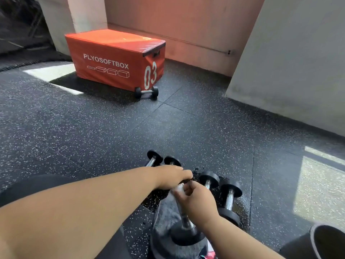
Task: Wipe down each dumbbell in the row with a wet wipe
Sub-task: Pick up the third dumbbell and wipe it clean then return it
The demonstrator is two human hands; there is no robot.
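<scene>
Beyond the dumbbell row [209,181], an orange box [113,57] fronts a stray dumbbell [146,92].

1. Box [112,58]: orange, with white lettering, white box outlines and a white "03".
2. Floor [93,128]: black, flecked with white and grey.
3. Dumbbells [229,199]: black ends, silver bars.
4. Wipe [177,190]: white.
5. Towel [168,217]: dark grey.
6. Wall [186,25]: pinkish.

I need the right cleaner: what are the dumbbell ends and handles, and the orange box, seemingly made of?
Dumbbell ends: matte black, probably rubber-coated. Handles: shiny silver, likely chromed steel with bright glints. Orange box: glossy vinyl-like cover, with sheen and soft creased edges; its print reads PLYOSOFTBOX.
</scene>
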